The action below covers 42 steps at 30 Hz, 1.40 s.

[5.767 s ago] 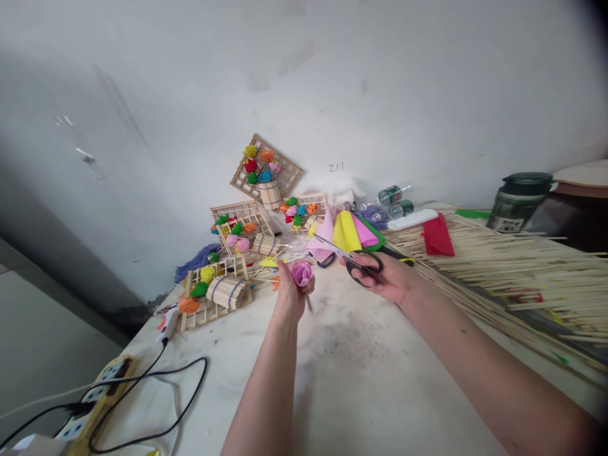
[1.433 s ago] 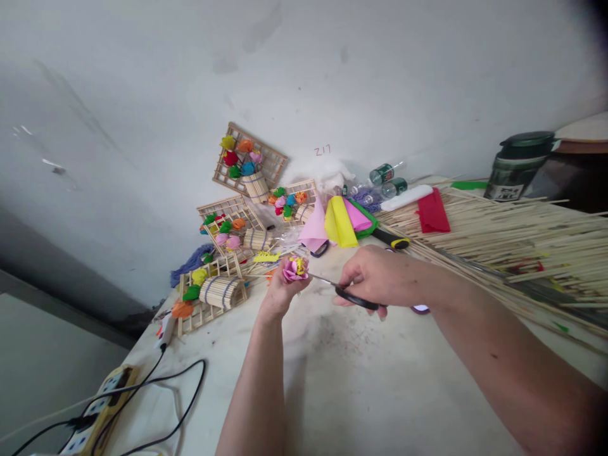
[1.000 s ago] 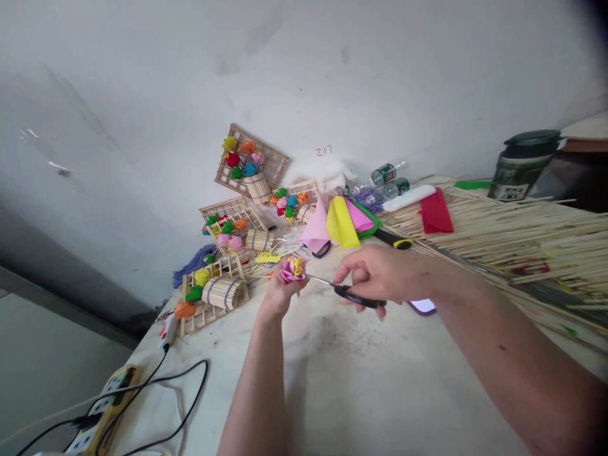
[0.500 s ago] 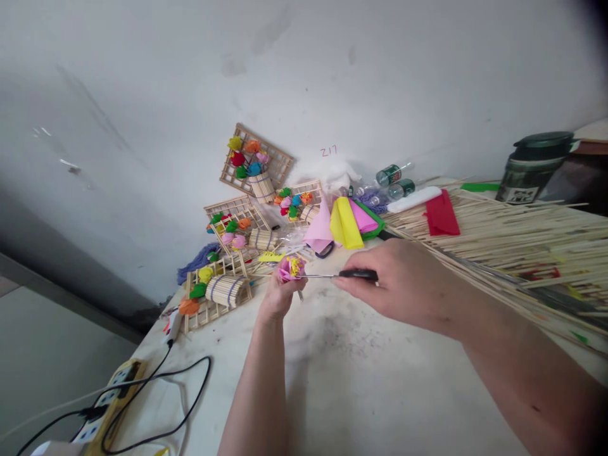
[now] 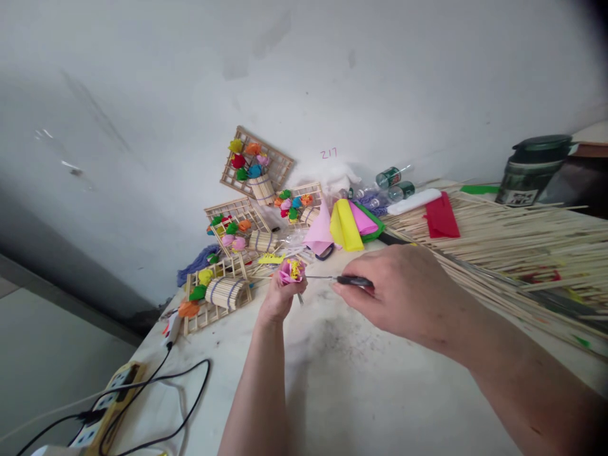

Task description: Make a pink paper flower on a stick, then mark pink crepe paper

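My left hand (image 5: 275, 299) is closed around a pink paper flower (image 5: 293, 271) with a yellow centre, held upright above the table. A short grey stem-like end (image 5: 300, 299) shows just below it. In my right hand (image 5: 399, 294) is a screwdriver (image 5: 354, 280) with a black handle, gripped between thumb and fingers. Its thin metal shaft points left, and the tip reaches the flower's right side. Whether the tip touches the petals or lies behind them, I cannot tell.
Stick trellises with paper flowers, one a frame (image 5: 256, 161), stand at the back left. Folded yellow paper (image 5: 346, 227) and scissors (image 5: 325, 253) lie behind my hands. Thin wooden sticks (image 5: 503, 247) spread to the right. A power strip (image 5: 107, 405) with cables lies front left.
My right hand and the screwdriver have shifted very slightly, with the handle a little lower and to the left. The left hand still holds the flower in nearly the same place.
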Available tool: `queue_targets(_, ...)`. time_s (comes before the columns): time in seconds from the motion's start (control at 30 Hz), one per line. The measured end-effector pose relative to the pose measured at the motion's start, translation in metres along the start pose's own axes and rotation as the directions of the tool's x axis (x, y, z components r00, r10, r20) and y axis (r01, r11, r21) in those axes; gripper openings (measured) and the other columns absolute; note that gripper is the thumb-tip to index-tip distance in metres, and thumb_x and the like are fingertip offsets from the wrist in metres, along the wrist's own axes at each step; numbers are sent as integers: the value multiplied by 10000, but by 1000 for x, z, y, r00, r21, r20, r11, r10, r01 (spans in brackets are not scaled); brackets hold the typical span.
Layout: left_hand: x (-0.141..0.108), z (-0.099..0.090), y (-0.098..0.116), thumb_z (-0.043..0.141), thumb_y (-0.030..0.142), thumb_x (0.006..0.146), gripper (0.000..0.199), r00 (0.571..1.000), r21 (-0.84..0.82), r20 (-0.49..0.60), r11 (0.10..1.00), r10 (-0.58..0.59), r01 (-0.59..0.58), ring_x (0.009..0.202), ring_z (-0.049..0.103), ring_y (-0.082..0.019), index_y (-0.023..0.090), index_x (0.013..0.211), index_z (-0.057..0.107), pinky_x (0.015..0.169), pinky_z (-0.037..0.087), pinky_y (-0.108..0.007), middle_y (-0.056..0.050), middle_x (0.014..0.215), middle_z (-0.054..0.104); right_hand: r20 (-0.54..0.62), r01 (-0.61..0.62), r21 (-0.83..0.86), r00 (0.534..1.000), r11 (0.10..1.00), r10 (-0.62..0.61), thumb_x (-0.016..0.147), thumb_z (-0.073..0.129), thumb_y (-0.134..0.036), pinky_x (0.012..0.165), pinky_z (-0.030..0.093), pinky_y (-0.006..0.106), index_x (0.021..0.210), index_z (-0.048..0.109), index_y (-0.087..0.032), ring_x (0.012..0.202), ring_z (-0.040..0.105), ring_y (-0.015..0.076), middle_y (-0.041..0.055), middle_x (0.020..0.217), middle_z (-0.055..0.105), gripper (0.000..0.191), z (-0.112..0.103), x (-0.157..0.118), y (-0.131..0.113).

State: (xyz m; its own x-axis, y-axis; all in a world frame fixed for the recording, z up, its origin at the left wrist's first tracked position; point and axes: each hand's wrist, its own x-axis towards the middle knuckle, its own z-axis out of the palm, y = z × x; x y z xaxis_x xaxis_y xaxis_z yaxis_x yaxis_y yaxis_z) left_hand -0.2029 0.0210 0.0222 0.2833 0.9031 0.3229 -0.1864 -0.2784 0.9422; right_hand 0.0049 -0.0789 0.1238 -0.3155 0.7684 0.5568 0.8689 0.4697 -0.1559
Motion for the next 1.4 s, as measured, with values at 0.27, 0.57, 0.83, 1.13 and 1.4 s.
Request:
queue_targets(0.27, 1, 2, 0, 621, 113, 529, 294, 998, -38, -27, 998, -48, 47, 530, 379, -68, 168, 790, 498, 487, 301, -198, 49, 611, 423, -3, 7, -52, 1000, 999, -7, 779, 461, -340, 491, 198, 256, 555, 582, -173, 516, 472, 109, 10, 502, 550, 305, 1, -2, -4)
queue_targets(0.57, 0, 3, -1, 615, 110, 536, 287, 997, -17, -7, 997, -79, 79, 541, 401, -69, 166, 794, 499, 507, 311, -198, 39, 636, 446, 13, 21, -77, 1000, 997, -20, 792, 474, -353, 474, 187, 262, 608, 604, -172, 523, 508, 117, 14, 546, 584, 289, 3, -1, -9)
queue_targets(0.83, 1, 6, -1, 651, 177, 534, 298, 997, 96, -35, 993, -70, 73, 654, 462, -114, 168, 799, 514, 587, 351, -220, 11, 703, 491, 38, 18, -115, 999, 993, -14, 808, 459, -385, 477, 219, 244, 607, 606, -151, 492, 492, 115, 31, 521, 569, 342, 4, -1, -8)
queue_targets(1.13, 3, 12, -3, 644, 162, 547, 269, 1000, 171, -9, 985, 6, -4, 616, 442, -101, 161, 787, 522, 570, 318, -214, 22, 685, 499, 85, -14, -114, 996, 993, 24, 803, 463, -348, 474, 236, 245, 622, 617, -157, 510, 527, 129, 42, 547, 595, 304, 14, 1, -10)
queue_targets(1.4, 2, 15, -2, 645, 166, 557, 249, 1000, 123, -17, 992, -9, 11, 584, 416, -88, 169, 758, 498, 548, 302, -215, 36, 657, 469, 76, 12, -94, 997, 996, -4, 795, 454, -335, 467, 218, 259, 603, 615, -164, 504, 506, 122, 25, 514, 563, 303, 9, 3, -6)
